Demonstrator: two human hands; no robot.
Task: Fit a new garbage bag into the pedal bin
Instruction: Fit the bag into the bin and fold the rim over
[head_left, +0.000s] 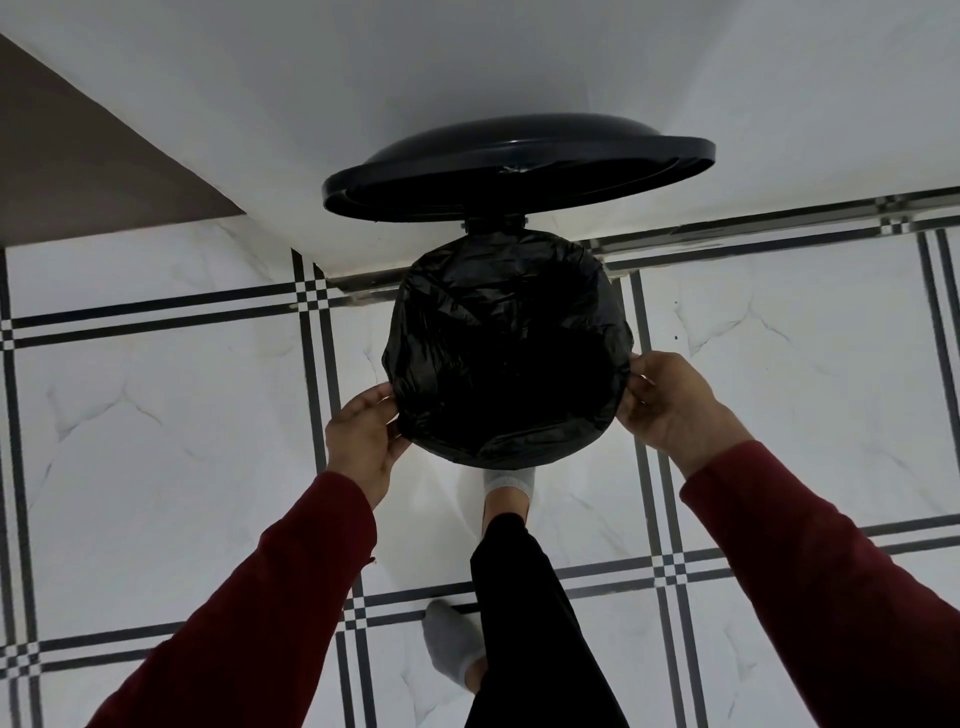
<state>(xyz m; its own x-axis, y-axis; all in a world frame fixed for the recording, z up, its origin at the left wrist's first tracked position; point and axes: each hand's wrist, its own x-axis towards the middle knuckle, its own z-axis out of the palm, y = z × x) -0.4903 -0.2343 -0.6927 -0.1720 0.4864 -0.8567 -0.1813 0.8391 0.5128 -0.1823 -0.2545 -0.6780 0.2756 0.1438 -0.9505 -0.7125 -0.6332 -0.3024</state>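
A black garbage bag (506, 343) is spread over the round mouth of the pedal bin and hangs down inside it; the bag hides the bin's body. Behind it the black lid (514, 166) stands raised against the white wall. My left hand (361, 441) pinches the bag's edge at the bin's lower left rim. At the lower right rim my right hand (670, 402) grips the bag's edge in the same way. A foot in a grey sock (509, 486) rests at the bin's front, where the pedal is hidden.
The bin stands on white marble-look floor tiles with black stripes (156, 415), close to a white wall (467, 67). A brown surface (78, 156) fills the upper left corner. My other socked foot (449, 644) is planted further back.
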